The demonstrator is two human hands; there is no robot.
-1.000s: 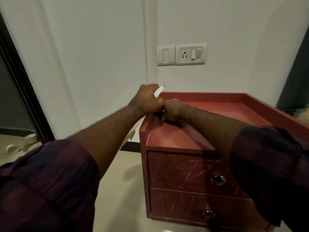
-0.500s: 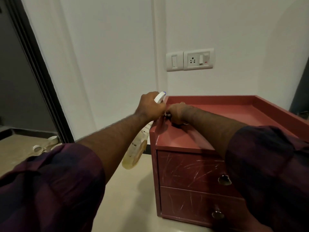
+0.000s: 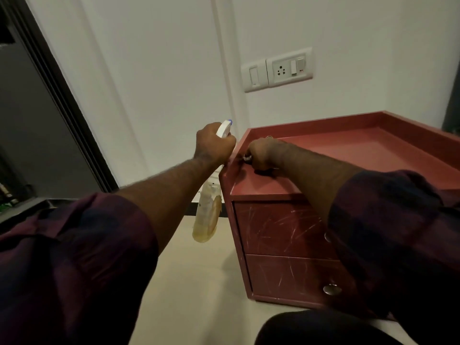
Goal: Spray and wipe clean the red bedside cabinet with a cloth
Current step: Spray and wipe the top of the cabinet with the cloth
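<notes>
cabinet (image 3: 278, 227): red, over at 3 o'clock in view, on pale floor, back against white wall
top: flat, raised lip round back and sides, dull finish
drawers: two, fronts scratched up with loads of pale lines; round metal knob (image 3: 329, 289) on lower one, upper knob half behind sleeve
left hand (image 3: 214, 143): wrapped tight round head of spray bottle (image 3: 207, 220), just off cabinet's 9 o'clock edge
spray bottle: hanging at 6 o'clock from that hand, clear, yellowish liquid in bottom, white nozzle with blue tip poking out at 12
right hand (image 3: 263, 154): fingers curled, pressed down on front left corner of top, bunched over dark cloth (image 3: 265, 172), mostly hidden
socket plate (image 3: 277, 70): white, on wall at 1 o'clock from hands
</notes>
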